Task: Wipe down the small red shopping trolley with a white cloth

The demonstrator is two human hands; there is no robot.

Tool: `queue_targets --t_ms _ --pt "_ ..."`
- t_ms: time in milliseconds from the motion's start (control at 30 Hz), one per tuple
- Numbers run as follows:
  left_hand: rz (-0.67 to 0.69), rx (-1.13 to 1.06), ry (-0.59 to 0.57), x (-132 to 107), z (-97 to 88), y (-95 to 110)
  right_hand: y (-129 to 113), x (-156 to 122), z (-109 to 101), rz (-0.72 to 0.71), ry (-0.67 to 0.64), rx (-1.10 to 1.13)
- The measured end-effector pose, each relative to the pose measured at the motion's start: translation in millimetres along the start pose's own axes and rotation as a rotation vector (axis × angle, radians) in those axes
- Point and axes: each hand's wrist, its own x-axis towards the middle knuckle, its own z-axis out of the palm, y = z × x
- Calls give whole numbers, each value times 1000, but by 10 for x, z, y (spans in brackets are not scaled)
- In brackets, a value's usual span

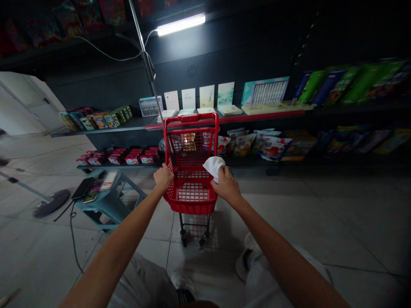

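In front of me stands a small red shopping cart point(192, 208) with a lattice basket, a raised handle frame and black casters. The fingers of my left hand point(164, 176) are wrapped round the left rim of its basket. My right hand point(227, 185), at the right rim, grips a white cloth point(213, 166). Part of the cloth sticks up above the fingers; the rest is hidden in the hand. Through the lattice I see the floor under the basket.
Behind the cart, a dark shelf point(141, 124) carries booklets, boxes and snack bags point(245, 144). A blue-grey stool point(111, 201) with items on top stands at left, a cable trailing beside it. Further left is a round stand base point(51, 203). A lit tube lamp point(181, 25) hangs above.
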Motion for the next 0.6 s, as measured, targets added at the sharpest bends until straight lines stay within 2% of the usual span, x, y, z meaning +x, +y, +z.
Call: queue_targets --t_ms 333,500,600 --pt "5 0 -5 18 18 -1 16 -4 20 -16 10 12" --pt "-14 -38 -30 -4 -9 2 -15 -30 16 -26 63 62" --pt "5 -71 59 -56 -57 12 -55 -53 -4 -55 101 68"
